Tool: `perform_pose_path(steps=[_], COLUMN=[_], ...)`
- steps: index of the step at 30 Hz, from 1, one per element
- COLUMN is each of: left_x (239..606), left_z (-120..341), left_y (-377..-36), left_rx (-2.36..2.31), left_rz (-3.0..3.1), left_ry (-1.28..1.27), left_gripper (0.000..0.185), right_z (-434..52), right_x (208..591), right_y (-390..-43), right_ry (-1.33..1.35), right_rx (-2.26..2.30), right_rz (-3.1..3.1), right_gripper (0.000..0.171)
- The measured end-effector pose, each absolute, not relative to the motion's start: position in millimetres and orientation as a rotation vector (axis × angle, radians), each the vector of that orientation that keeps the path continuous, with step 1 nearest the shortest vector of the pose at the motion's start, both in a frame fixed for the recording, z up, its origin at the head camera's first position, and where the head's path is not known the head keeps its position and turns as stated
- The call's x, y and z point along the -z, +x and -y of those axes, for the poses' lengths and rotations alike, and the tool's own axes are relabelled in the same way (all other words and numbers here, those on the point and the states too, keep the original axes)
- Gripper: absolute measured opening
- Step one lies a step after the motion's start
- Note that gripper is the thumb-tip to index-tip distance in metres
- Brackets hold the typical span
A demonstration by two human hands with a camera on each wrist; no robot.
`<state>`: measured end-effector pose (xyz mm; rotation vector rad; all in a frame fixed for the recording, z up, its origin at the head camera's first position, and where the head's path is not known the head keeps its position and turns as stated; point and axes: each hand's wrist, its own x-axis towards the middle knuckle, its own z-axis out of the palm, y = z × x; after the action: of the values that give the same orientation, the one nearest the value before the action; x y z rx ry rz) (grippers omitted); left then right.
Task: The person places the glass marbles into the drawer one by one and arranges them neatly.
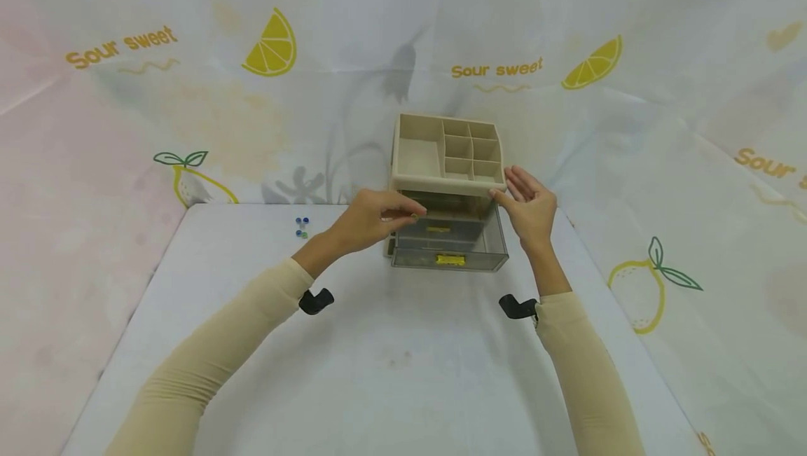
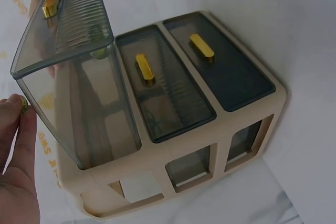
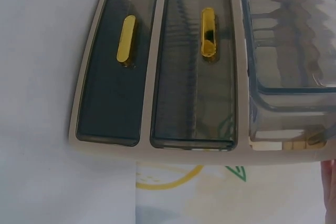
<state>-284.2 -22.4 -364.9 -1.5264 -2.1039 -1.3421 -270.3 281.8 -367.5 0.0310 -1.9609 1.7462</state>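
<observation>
Beige plastic organizer (image 2: 178, 179) with 3 smoky grey translucent drawers, each with 1 gold handle. Top drawer (image 2: 79, 93) pulled well out of the frame, ribbed front, handle (image 2: 51, 2) at upper left. Middle drawer (image 2: 165, 90) and lowest drawer (image 2: 220, 61) both pushed in flush. Frame side has cut-out windows showing the drawer walls. Left hand (image 2: 18, 171) at the lower left edge, fingertips pinching a small greenish bead (image 2: 23, 103) just beside the open drawer's corner. White cloth underneath.
</observation>
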Motion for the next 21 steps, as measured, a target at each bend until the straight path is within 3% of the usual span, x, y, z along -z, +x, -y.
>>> perform_pose_path(steps=[21], left_x=[342.0], left_z=[-0.4], left_y=[-284.3], left_rx=[0.951], left_rz=[2.450], left_ry=[-1.907], left_gripper=[0.022], right_z=[-281.8], right_x=[368.0], right_y=[-271.8], right_ry=[0.018], right_rx=[-1.742], right_rz=[1.961], right_gripper=[0.060])
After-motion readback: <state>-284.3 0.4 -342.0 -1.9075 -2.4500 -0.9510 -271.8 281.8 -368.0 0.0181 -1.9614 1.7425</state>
